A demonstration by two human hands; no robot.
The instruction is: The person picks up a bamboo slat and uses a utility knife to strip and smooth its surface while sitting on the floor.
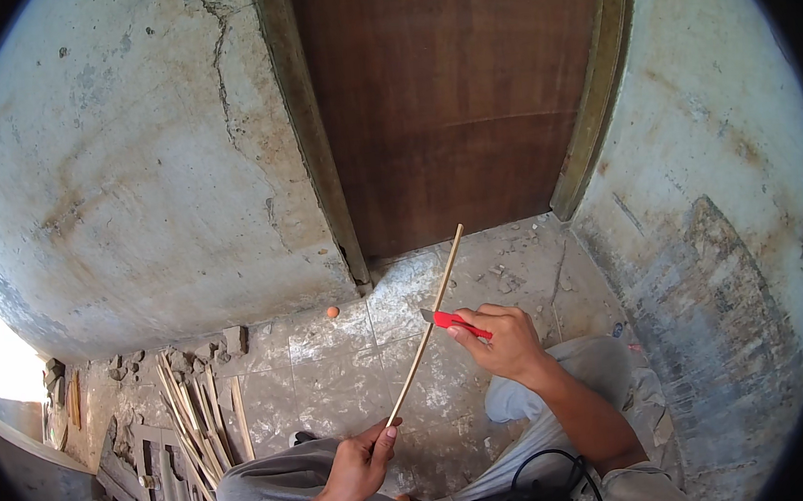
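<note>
A thin, pale strip of wood or bamboo (pixel 415 365) slants up and away from me, its far end pointing toward the door. My left hand (pixel 361 466) is closed around its lower part, thumb along the top. In my right hand (pixel 503 338) is a red utility knife (pixel 463 324), gripped with the fingers wrapped round its handle. The knife's short blade (pixel 426 315) lies against the strip or just over it, above the strip's middle; I cannot tell whether it cuts in.
A bundle of similar strips (pixel 199 418) lies left of my knee, beside a grey slotted panel (pixel 161 472). Rubble (pixel 186 359) lines the cracked wall (pixel 155 193). A small orange ball (pixel 333 312) sits on the dusty tiled floor (pixel 327 377). Ahead stands a brown door (pixel 447 108).
</note>
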